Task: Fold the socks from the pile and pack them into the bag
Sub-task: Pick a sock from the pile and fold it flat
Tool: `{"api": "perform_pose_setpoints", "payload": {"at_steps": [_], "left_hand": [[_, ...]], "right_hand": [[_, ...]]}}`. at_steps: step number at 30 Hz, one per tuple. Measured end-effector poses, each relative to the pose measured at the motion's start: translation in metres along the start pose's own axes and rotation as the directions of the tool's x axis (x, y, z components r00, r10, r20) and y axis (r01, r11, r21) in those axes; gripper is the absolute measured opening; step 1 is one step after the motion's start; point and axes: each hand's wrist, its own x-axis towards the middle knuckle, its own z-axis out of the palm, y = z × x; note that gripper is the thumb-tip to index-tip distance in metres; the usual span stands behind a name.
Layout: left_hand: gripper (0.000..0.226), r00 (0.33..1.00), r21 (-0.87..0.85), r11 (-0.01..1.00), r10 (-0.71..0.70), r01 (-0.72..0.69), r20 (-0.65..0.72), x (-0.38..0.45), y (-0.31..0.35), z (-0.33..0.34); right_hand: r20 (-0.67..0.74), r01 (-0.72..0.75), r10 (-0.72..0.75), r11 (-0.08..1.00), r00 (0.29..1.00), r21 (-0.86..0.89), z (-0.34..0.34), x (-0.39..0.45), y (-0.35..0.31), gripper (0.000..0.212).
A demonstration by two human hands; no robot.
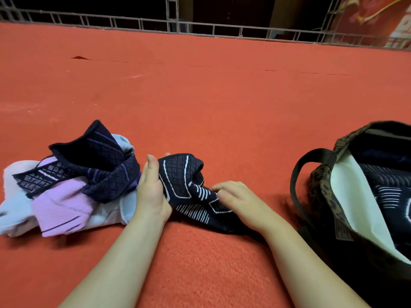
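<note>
Both hands worked one dark navy sock [186, 187] patterned with white lines, which lay bunched on the red carpet [200, 96] near the person. Her left hand [151, 187] cupped the sock's left edge, thumb up and fingers wrapped behind the raised fabric, gripping it. Her right hand [235, 201] lay on the sock's right part with its fingers curled down into the cloth, pinching a fold.

Just left of the left hand, touching it, sat the pile of socks [66, 185]: a dark purple-striped sock [100, 165] draped on top, a pink sock [62, 205] below it, and pale grey socks [15, 210] underneath and at the left end.

At the right edge stood the bag [329, 196], brown-patterned with a dark strap handle [298, 174] and a white lining [355, 196], its mouth open toward the hands. Inside it lay dark socks with white lines [391, 192]. The bag sat apart from the right hand.

Along the far edge of the carpet ran a metal railing [200, 27], with a red banner [378, 16] at the far right.
</note>
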Motion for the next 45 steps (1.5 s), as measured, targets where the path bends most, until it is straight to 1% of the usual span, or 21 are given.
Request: {"api": "perform_pose_setpoints", "payload": {"at_steps": [1,3,5,8,10,12,13,16,19,21,23,25,27,29,31,34,37,38,40,42,45], "left_hand": [[0.050,1.000,-0.008,1.000,0.026,-0.026,-0.010,0.002,-0.002,-0.001],[0.030,0.997,0.014,0.998,0.066,-0.066,-0.033,0.002,-0.002,0.002],[0.027,0.995,0.019,0.996,0.089,-0.088,-0.052,0.001,-0.002,0.002],[0.024,0.992,-0.014,0.996,0.084,-0.086,-0.096,0.004,-0.001,0.000],[0.031,0.997,-0.060,0.998,0.025,-0.029,-0.069,0.005,-0.001,-0.001],[0.043,0.997,-0.123,0.989,-0.078,0.079,0.010,0.005,0.000,-0.003],[0.047,0.993,-0.147,0.982,-0.113,0.118,0.042,0.004,0.000,-0.003],[0.050,0.984,-0.188,0.969,-0.143,0.162,0.108,0.000,0.001,0.000],[0.049,0.983,-0.168,0.971,-0.154,0.169,0.099,0.002,0.000,-0.002],[0.046,0.989,-0.172,0.974,-0.146,0.150,0.037,0.006,-0.001,-0.004],[0.042,0.993,-0.187,0.975,-0.120,0.117,-0.004,0.010,-0.003,-0.006],[0.040,0.993,-0.140,0.983,-0.117,0.115,-0.005,0.010,-0.005,-0.007],[0.038,0.990,-0.064,0.987,-0.144,0.144,0.014,0.009,-0.005,-0.007],[0.037,0.986,0.009,0.988,-0.157,0.157,0.062,0.005,-0.006,-0.004],[0.035,0.988,0.073,0.989,-0.132,0.126,0.075,0.001,-0.007,0.001],[0.036,0.994,0.108,0.989,-0.107,0.103,0.027,-0.002,-0.008,0.006],[0.085,0.949,0.153,0.940,-0.313,0.303,0.041,-0.008,-0.004,0.007],[0.097,0.920,0.203,0.908,-0.387,0.367,0.068,-0.011,-0.002,0.007],[0.099,0.890,0.319,0.859,-0.448,0.401,0.088,-0.016,-0.006,0.008],[0.087,0.909,0.446,0.829,-0.410,0.337,0.075,-0.017,-0.012,0.009],[0.082,0.944,0.526,0.820,-0.317,0.225,0.091,-0.014,-0.017,0.010]], "right_hand": [[0.024,0.019,-0.016,0.990,1.000,-0.143,0.000,0.000,0.001,0.057],[0.032,0.030,-0.024,0.981,0.999,-0.193,-0.001,-0.001,0.000,0.040],[0.044,-0.004,0.005,1.000,0.999,-0.016,-0.005,-0.005,0.000,0.030],[0.013,0.020,-0.024,0.967,1.000,0.255,-0.020,-0.012,-0.003,0.040],[-0.025,0.078,-0.075,0.868,0.997,0.491,-0.025,-0.013,-0.003,0.057],[-0.033,-0.008,0.040,0.754,0.999,0.656,-0.023,-0.009,-0.002,0.075],[-0.011,-0.061,0.091,0.751,0.996,0.657,-0.020,-0.007,-0.004,0.074],[0.080,-0.146,0.123,0.886,0.989,0.440,-0.005,-0.006,-0.006,0.052],[0.176,-0.194,0.119,0.836,0.977,0.513,-0.008,-0.009,-0.007,0.031],[0.236,-0.206,0.049,0.677,0.970,0.706,-0.020,-0.013,0.003,0.042],[0.395,-0.295,-0.088,0.523,0.915,0.800,-0.034,-0.020,0.011,0.056],[0.567,-0.389,-0.207,0.542,0.797,0.745,-0.038,-0.029,0.011,0.055],[0.605,-0.417,-0.164,0.585,0.779,0.696,-0.034,-0.029,0.009,0.061],[0.567,-0.512,0.045,0.492,0.823,0.704,-0.026,-0.023,0.000,0.071],[0.454,-0.524,0.262,0.421,0.852,0.741,-0.020,-0.016,-0.006,0.063],[0.219,-0.346,0.288,0.532,0.932,0.773,-0.010,-0.008,-0.012,0.025],[0.022,-0.141,0.254,0.460,0.967,0.876,-0.008,-0.005,-0.008,0.014],[0.015,-0.126,0.246,0.442,0.969,0.888,-0.010,-0.005,-0.005,0.016],[0.077,-0.200,0.276,0.450,0.958,0.870,-0.013,-0.006,-0.003,0.023],[0.102,-0.267,0.375,0.420,0.921,0.867,-0.014,-0.005,-0.001,0.030],[0.026,-0.242,0.502,0.371,0.864,0.897,-0.020,-0.002,-0.001,0.041]]}}
